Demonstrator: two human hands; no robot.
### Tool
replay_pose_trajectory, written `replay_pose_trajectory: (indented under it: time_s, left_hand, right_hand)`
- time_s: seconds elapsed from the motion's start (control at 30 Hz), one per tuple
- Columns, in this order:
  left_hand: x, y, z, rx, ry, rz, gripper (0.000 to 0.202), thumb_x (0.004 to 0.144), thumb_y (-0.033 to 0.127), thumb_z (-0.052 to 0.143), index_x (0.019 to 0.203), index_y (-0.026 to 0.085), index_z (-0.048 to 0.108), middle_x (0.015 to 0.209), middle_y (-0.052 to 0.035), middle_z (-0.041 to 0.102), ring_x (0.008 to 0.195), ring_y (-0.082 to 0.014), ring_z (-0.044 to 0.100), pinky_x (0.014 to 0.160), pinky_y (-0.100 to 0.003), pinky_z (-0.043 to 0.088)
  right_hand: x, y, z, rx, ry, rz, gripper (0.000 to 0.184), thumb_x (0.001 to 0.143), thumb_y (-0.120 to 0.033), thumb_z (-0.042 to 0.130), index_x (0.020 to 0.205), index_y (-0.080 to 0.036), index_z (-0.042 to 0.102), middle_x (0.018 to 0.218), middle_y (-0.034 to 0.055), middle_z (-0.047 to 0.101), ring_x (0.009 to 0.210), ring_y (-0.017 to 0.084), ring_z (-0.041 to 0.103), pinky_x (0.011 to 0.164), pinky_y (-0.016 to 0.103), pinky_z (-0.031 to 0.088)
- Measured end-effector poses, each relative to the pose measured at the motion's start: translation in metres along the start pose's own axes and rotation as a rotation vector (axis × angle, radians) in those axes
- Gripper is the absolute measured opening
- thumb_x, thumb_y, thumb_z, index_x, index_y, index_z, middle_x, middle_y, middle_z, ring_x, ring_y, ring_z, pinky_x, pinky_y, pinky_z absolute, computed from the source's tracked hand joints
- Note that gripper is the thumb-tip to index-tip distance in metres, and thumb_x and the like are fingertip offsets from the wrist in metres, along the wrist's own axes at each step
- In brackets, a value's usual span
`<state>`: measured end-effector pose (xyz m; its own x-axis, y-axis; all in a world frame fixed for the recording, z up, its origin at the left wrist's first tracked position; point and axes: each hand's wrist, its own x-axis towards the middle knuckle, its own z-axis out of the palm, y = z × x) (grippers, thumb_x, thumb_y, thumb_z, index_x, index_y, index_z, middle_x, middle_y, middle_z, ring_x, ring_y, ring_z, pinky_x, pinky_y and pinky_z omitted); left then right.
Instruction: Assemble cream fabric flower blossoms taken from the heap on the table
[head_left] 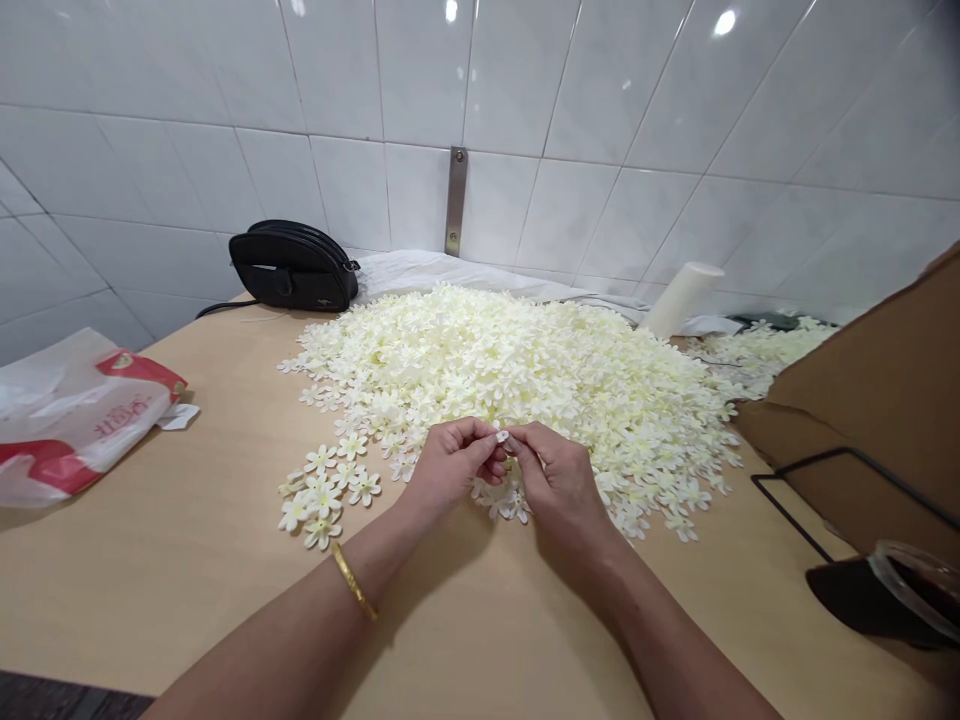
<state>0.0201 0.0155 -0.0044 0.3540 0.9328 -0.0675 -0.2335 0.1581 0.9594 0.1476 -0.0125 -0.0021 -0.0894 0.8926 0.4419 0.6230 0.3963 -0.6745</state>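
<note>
- At the near edge of a pile of pale flowers (487, 350), the left hand (454, 455) and right hand (559, 475) meet, fingertips close together.
- Both pinch a small white piece (502, 437) between thumb and finger.
- Forearms (322, 610) slant inward from below.

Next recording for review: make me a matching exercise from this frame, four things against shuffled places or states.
Things:
1. Small white piece
2. Gold bangle
3. Black bag
4. Small flower group

Places or states:
A. Standing near the tiled wall
B. Lying on the table, left of both hands
C. Held at the fingertips of the left hand and right hand
D. Worn on the left arm

Pairs: 1-C, 2-D, 3-A, 4-B
</note>
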Motion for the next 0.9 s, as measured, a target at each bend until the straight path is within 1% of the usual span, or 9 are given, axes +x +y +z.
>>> replay_pose_trajectory:
  time_s: [0.1, 0.2, 0.27, 0.33, 0.43, 0.53, 0.67, 0.77, 0.9]
  left_hand:
    - [0.000, 0.001, 0.000, 0.026, 0.020, 0.007, 0.011, 0.065, 0.023, 0.058, 0.062, 0.012, 0.055, 0.053, -0.0005, 0.056, 0.046, -0.0081, 0.050, 0.050, -0.022, 0.042]
    - [0.000, 0.002, 0.001, 0.073, 0.053, 0.036, 0.009, 0.064, 0.020, 0.056, 0.059, 0.013, 0.055, 0.051, 0.0000, 0.055, 0.046, -0.0086, 0.050, 0.049, -0.022, 0.042]
    - [-0.001, 0.002, 0.001, 0.093, 0.066, 0.040, 0.008, 0.063, 0.019, 0.055, 0.057, 0.013, 0.055, 0.049, 0.0008, 0.053, 0.046, -0.0084, 0.049, 0.049, -0.021, 0.042]
    - [-0.001, 0.002, 0.002, 0.099, 0.072, 0.029, 0.008, 0.063, 0.019, 0.054, 0.057, 0.013, 0.054, 0.049, 0.0013, 0.053, 0.044, -0.0079, 0.048, 0.048, -0.021, 0.041]
    - [-0.001, 0.001, 0.002, 0.111, 0.092, 0.012, 0.008, 0.062, 0.019, 0.053, 0.057, 0.014, 0.052, 0.051, 0.0015, 0.053, 0.044, -0.0081, 0.048, 0.046, -0.021, 0.040]
    - [-0.001, 0.000, 0.000, 0.126, 0.110, 0.013, 0.010, 0.063, 0.021, 0.052, 0.056, 0.014, 0.051, 0.052, 0.0005, 0.053, 0.044, -0.0084, 0.049, 0.045, -0.021, 0.039]
    - [0.000, 0.000, -0.001, 0.104, 0.100, 0.021, 0.009, 0.063, 0.020, 0.052, 0.055, 0.014, 0.051, 0.052, 0.0001, 0.053, 0.044, -0.0085, 0.048, 0.045, -0.021, 0.038]
    - [0.000, -0.001, -0.002, 0.089, 0.096, 0.019, 0.008, 0.061, 0.020, 0.052, 0.054, 0.014, 0.051, 0.050, -0.0001, 0.053, 0.043, -0.0091, 0.048, 0.044, -0.022, 0.038]
    - [0.001, -0.003, -0.002, 0.059, 0.098, 0.018, 0.009, 0.061, 0.021, 0.054, 0.055, 0.014, 0.052, 0.050, 0.0006, 0.053, 0.043, -0.0090, 0.048, 0.044, -0.021, 0.037]
  right_hand:
    - [0.000, -0.003, 0.000, 0.087, 0.000, 0.058, 0.023, 0.081, -0.018, 0.038, 0.080, -0.017, 0.061, 0.070, 0.0020, 0.059, 0.065, 0.012, 0.053, 0.059, 0.023, 0.041]
    - [-0.001, -0.005, 0.001, 0.167, -0.010, 0.065, 0.022, 0.081, -0.021, 0.040, 0.080, -0.017, 0.062, 0.072, 0.0024, 0.061, 0.066, 0.013, 0.055, 0.061, 0.023, 0.042]
    - [-0.001, -0.005, 0.002, 0.169, 0.004, 0.063, 0.021, 0.081, -0.022, 0.041, 0.079, -0.017, 0.061, 0.071, 0.0025, 0.060, 0.066, 0.013, 0.054, 0.060, 0.024, 0.042]
    - [-0.001, -0.004, 0.002, 0.132, 0.060, 0.069, 0.019, 0.080, -0.022, 0.041, 0.078, -0.017, 0.060, 0.070, 0.0024, 0.059, 0.064, 0.013, 0.053, 0.059, 0.024, 0.041]
    - [0.000, 0.000, 0.001, 0.080, 0.185, 0.103, 0.015, 0.080, -0.023, 0.044, 0.076, -0.016, 0.057, 0.068, 0.0016, 0.057, 0.062, 0.012, 0.051, 0.057, 0.023, 0.040]
    - [0.002, 0.004, -0.003, 0.103, 0.310, 0.144, 0.013, 0.079, -0.026, 0.046, 0.077, -0.017, 0.056, 0.067, 0.0008, 0.056, 0.059, 0.012, 0.050, 0.055, 0.023, 0.040]
    - [0.006, 0.012, -0.012, 0.154, 0.443, 0.155, 0.015, 0.078, -0.029, 0.048, 0.079, -0.016, 0.056, 0.069, 0.0018, 0.057, 0.063, 0.014, 0.054, 0.056, 0.024, 0.042]
    - [0.017, 0.017, -0.021, 0.046, 0.517, 0.109, 0.015, 0.077, -0.029, 0.048, 0.079, -0.017, 0.057, 0.072, 0.0031, 0.059, 0.067, 0.015, 0.055, 0.061, 0.027, 0.043]
    - [0.049, 0.020, -0.029, -0.262, 0.554, -0.099, 0.016, 0.080, -0.024, 0.043, 0.079, -0.017, 0.058, 0.077, 0.0057, 0.059, 0.073, 0.018, 0.052, 0.069, 0.032, 0.040]
